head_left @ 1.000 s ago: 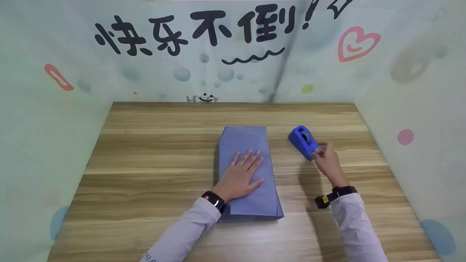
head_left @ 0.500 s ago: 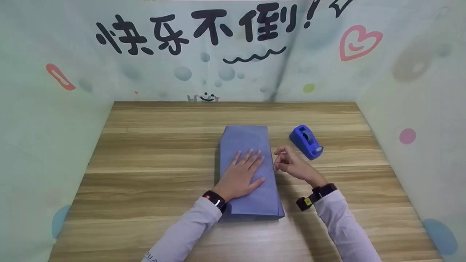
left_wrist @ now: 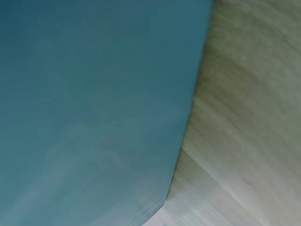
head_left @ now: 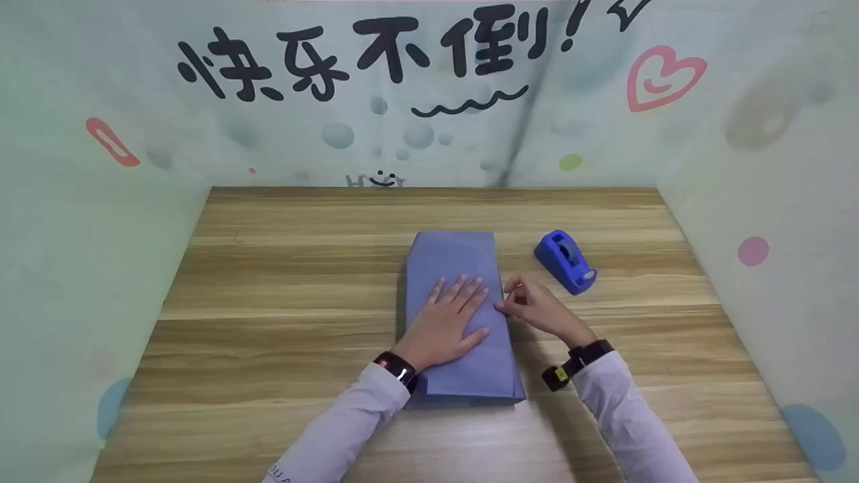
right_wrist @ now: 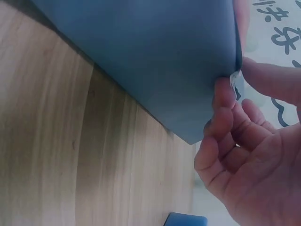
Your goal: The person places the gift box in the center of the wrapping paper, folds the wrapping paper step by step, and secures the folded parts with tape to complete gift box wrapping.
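Observation:
A box-shaped package wrapped in blue-purple paper [head_left: 456,258] lies lengthwise on the table. My left hand [head_left: 443,332] rests flat on its top with fingers spread. At the package's right edge, my right hand [head_left: 540,308] pinches a small piece of clear tape [right_wrist: 233,80] between thumb and forefinger. In the right wrist view the tape meets the upper edge of the wrapped side. The blue tape dispenser [head_left: 566,261] stands to the right, beyond my right hand. Only the package's side and the table show in the left wrist view; the left hand is out of that frame.
The wood-grain table [head_left: 282,268] is bordered by a printed backdrop [head_left: 295,147] at the back and on both sides. A black wrist camera [head_left: 556,378] hangs from the right wrist, just right of the package.
My right hand has left the tape dispenser and moved left to the package's right edge, with a piece of tape pinched in it. The left hand stays on the package.

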`<state>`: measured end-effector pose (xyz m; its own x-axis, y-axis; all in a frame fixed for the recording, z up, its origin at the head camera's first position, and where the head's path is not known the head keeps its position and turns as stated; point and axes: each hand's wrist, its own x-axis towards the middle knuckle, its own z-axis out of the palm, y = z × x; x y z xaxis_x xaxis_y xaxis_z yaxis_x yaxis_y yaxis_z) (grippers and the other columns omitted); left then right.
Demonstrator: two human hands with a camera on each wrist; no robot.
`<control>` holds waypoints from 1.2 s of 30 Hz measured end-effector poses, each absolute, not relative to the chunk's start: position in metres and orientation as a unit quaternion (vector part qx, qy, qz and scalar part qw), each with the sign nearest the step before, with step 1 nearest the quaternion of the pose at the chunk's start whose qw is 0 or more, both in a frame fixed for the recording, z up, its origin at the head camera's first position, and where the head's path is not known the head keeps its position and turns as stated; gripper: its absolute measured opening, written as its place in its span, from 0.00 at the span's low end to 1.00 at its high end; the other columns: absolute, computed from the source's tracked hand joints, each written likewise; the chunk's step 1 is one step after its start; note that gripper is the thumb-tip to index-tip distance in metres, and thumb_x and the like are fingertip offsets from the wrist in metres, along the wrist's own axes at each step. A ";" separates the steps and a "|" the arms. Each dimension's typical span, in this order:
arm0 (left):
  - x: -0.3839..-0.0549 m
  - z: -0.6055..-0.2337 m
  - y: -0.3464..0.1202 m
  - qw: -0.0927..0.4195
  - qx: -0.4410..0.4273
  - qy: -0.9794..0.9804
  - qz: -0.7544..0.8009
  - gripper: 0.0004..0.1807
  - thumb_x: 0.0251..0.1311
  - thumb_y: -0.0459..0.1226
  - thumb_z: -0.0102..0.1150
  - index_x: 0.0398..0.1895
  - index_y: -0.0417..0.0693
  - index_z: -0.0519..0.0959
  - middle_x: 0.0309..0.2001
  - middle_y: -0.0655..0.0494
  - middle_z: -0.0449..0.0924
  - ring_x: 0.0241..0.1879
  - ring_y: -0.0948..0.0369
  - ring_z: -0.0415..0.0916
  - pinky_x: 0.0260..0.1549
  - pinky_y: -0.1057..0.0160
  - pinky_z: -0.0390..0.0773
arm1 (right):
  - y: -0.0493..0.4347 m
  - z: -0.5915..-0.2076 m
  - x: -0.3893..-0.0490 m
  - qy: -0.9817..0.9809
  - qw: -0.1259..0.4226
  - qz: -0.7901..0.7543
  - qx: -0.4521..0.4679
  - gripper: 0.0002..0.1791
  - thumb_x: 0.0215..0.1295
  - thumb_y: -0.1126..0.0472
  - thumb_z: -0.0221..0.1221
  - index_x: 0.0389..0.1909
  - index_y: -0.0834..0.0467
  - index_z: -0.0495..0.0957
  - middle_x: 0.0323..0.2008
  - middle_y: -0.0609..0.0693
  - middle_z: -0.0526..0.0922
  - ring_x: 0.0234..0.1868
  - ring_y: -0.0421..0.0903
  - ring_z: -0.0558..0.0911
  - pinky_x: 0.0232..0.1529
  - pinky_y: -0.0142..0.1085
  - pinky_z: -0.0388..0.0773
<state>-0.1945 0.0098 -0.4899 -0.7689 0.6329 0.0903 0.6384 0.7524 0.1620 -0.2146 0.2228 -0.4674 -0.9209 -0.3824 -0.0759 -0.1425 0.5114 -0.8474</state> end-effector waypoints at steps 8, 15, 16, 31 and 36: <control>-0.195 -0.491 0.010 0.019 -0.342 -0.935 -0.094 0.36 0.66 0.61 0.29 0.73 0.55 0.49 0.74 0.58 0.43 0.74 0.57 0.38 0.71 0.49 0.38 | 0.222 -0.470 -0.212 0.886 0.090 -0.428 -0.155 0.12 0.60 0.63 0.61 0.33 0.63 0.67 0.25 0.48 0.72 0.26 0.38 0.70 0.28 0.27 0.68; -0.195 -0.493 0.009 0.021 -0.345 -0.934 -0.092 0.37 0.66 0.61 0.28 0.73 0.55 0.48 0.74 0.58 0.43 0.74 0.57 0.38 0.71 0.49 0.38 | 0.224 -0.476 -0.212 0.872 0.100 -0.456 -0.148 0.10 0.62 0.64 0.59 0.34 0.64 0.67 0.26 0.48 0.71 0.29 0.40 0.71 0.31 0.28 0.70; -0.195 -0.493 0.009 0.022 -0.345 -0.934 -0.091 0.37 0.66 0.61 0.27 0.73 0.54 0.48 0.74 0.57 0.43 0.74 0.57 0.38 0.71 0.49 0.38 | 0.224 -0.477 -0.212 0.871 0.100 -0.458 -0.147 0.11 0.62 0.63 0.58 0.34 0.64 0.67 0.26 0.48 0.71 0.29 0.41 0.71 0.31 0.28 0.70; -0.195 -0.492 0.009 0.021 -0.348 -0.932 -0.097 0.37 0.67 0.61 0.28 0.73 0.53 0.49 0.74 0.57 0.43 0.73 0.56 0.38 0.71 0.49 0.38 | 0.220 -0.472 -0.205 0.918 0.057 -0.360 -0.156 0.11 0.63 0.60 0.58 0.26 0.62 0.71 0.21 0.48 0.72 0.24 0.41 0.68 0.25 0.30 0.64; -0.195 -0.492 0.009 0.014 -0.345 -0.934 -0.091 0.37 0.67 0.61 0.27 0.73 0.54 0.47 0.74 0.57 0.41 0.74 0.56 0.37 0.71 0.49 0.37 | 0.219 -0.470 -0.204 0.926 0.083 -0.323 -0.177 0.16 0.67 0.58 0.52 0.20 0.61 0.71 0.18 0.44 0.67 0.22 0.40 0.67 0.25 0.31 0.63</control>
<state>-0.1947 0.0092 -0.4915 -0.7612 0.6424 0.0888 0.6475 0.7449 0.1609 -0.2042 0.2194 -0.4700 -0.9234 -0.3818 -0.0395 -0.2745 0.7287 -0.6274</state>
